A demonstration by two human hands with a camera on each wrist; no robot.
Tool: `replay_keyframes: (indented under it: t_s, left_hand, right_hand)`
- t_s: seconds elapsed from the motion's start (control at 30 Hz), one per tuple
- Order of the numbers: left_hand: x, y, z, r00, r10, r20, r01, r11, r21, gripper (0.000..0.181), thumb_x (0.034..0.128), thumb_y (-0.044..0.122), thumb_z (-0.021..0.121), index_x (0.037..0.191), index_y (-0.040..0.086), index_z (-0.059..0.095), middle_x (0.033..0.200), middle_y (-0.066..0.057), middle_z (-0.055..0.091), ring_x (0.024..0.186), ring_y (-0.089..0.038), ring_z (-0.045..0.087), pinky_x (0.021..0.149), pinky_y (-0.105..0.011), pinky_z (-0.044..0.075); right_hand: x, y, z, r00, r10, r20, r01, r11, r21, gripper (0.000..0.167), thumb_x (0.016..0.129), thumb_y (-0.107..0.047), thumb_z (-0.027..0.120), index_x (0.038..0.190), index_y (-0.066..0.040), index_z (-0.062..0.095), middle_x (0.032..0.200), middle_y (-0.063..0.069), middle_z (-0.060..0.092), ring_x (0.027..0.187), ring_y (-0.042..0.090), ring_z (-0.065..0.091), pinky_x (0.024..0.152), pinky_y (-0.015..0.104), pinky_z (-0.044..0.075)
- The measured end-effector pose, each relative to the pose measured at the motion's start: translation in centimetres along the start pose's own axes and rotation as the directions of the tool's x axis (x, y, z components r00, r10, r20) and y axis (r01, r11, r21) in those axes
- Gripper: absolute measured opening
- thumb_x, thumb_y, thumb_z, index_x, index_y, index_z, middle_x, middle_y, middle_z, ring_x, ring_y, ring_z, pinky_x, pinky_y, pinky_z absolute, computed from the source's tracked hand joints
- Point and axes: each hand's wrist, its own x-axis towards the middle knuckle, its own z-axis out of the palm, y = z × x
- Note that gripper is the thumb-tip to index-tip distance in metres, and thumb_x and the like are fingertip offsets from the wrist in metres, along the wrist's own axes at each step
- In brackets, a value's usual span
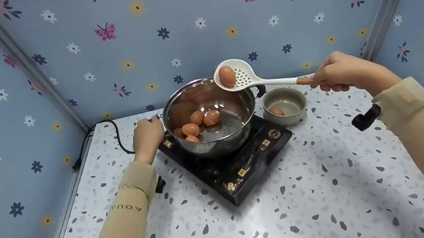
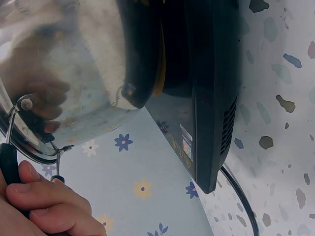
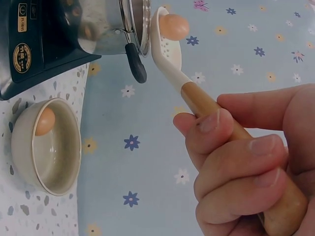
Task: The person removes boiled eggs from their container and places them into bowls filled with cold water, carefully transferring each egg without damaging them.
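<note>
My right hand [image 1: 335, 72] grips the wooden handle of a white slotted spoon [image 1: 246, 76]. One brown egg [image 1: 227, 76] lies in its bowl, held above the right rim of a steel pot [image 1: 225, 145]. Inside the pot, several brown eggs [image 1: 212, 117] sit toward the left. My left hand [image 1: 148, 137] grips the pot's left black-coated handle; in the left wrist view the fingers [image 2: 54, 204] curl round it. To the pot's right stands a beige bowl [image 1: 295, 101] with a brown egg [image 3: 45, 121] in it, below and left of the spoon handle.
The pot stands on a black induction cooker [image 1: 257, 158], its cable [image 1: 117, 135] running off at the back left. Beneath is a speckled white tabletop [image 1: 317, 205]. Flower-patterned blue walls [image 1: 178, 21] close off the back and both sides. The pot's right handle [image 3: 135, 63] sticks out toward the bowl.
</note>
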Motion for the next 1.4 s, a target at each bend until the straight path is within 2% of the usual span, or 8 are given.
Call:
replay_keyframes:
  t_s: [0.23, 0.47, 0.7, 0.93, 1.17, 1.4]
  left_hand:
    - [-0.1, -0.1, 0.0, 1.0, 0.009, -0.002, -0.009, 1.0, -0.007, 0.056, 0.1149, 0.034, 0.031, 0.118, -0.006, 0.07, 0.121, -0.03, 0.072, 0.108, -0.045, 0.07, 0.1, -0.061, 0.052]
    - [-0.1, -0.1, 0.1, 1.0, 0.019, -0.006, -0.019, 1.0, -0.008, 0.056, 0.1149, 0.035, 0.032, 0.116, -0.005, 0.071, 0.123, -0.031, 0.072, 0.108, -0.046, 0.07, 0.098, -0.062, 0.052]
    - [0.0, -0.2, 0.1, 1.0, 0.024, -0.014, -0.024, 1.0, 0.002, 0.058, 0.1145, 0.035, 0.032, 0.119, -0.008, 0.071, 0.126, -0.033, 0.072, 0.114, -0.05, 0.07, 0.1, -0.064, 0.053]
    - [-0.1, -0.1, 0.1, 1.0, 0.025, -0.008, -0.025, 1.0, -0.009, 0.054, 0.1151, 0.034, 0.031, 0.102, -0.001, 0.07, 0.113, -0.029, 0.073, 0.097, -0.041, 0.068, 0.093, -0.059, 0.053]
    - [-0.1, 0.0, 0.1, 1.0, 0.002, 0.001, -0.002, 1.0, -0.011, 0.056, 0.1152, 0.036, 0.032, 0.121, -0.004, 0.07, 0.12, -0.026, 0.073, 0.102, -0.041, 0.068, 0.097, -0.059, 0.053]
    - [0.0, 0.0, 0.2, 1.0, 0.009, -0.006, -0.009, 1.0, -0.017, 0.055, 0.115, 0.036, 0.033, 0.114, -0.003, 0.072, 0.112, -0.025, 0.073, 0.097, -0.04, 0.069, 0.095, -0.058, 0.053]
  right_hand:
    - [-0.4, 0.6, -0.5, 1.0, 0.011, -0.016, -0.011, 1.0, 0.024, 0.034, 0.111, -0.025, 0.058, 0.122, 0.004, 0.073, 0.07, -0.001, 0.06, 0.052, 0.009, 0.042, 0.05, 0.027, 0.036]
    - [-0.6, 1.4, -1.2, 0.998, 0.048, -0.039, -0.047, 0.998, 0.031, 0.031, 0.109, -0.024, 0.062, 0.119, 0.002, 0.075, 0.069, -0.002, 0.062, 0.052, 0.01, 0.043, 0.05, 0.028, 0.037]
    - [-1.2, 2.1, -2.1, 0.997, 0.07, -0.045, -0.069, 0.997, 0.033, 0.035, 0.11, -0.026, 0.06, 0.124, 0.004, 0.074, 0.071, -0.002, 0.063, 0.053, 0.009, 0.043, 0.051, 0.028, 0.037]
    - [-1.6, 3.2, -3.1, 0.995, 0.087, -0.043, -0.085, 0.996, 0.037, 0.034, 0.112, -0.024, 0.056, 0.12, 0.003, 0.075, 0.07, -0.002, 0.062, 0.053, 0.009, 0.044, 0.051, 0.028, 0.037]
    - [-1.9, 4.3, -3.7, 0.992, 0.114, -0.046, -0.111, 0.992, 0.057, 0.036, 0.113, -0.026, 0.054, 0.122, 0.001, 0.076, 0.072, -0.003, 0.063, 0.054, 0.01, 0.044, 0.052, 0.028, 0.038]
    - [-2.2, 5.4, -3.8, 0.988, 0.14, -0.067, -0.137, 0.989, 0.058, 0.038, 0.113, -0.029, 0.055, 0.124, 0.003, 0.073, 0.072, -0.003, 0.063, 0.055, 0.01, 0.045, 0.053, 0.028, 0.039]
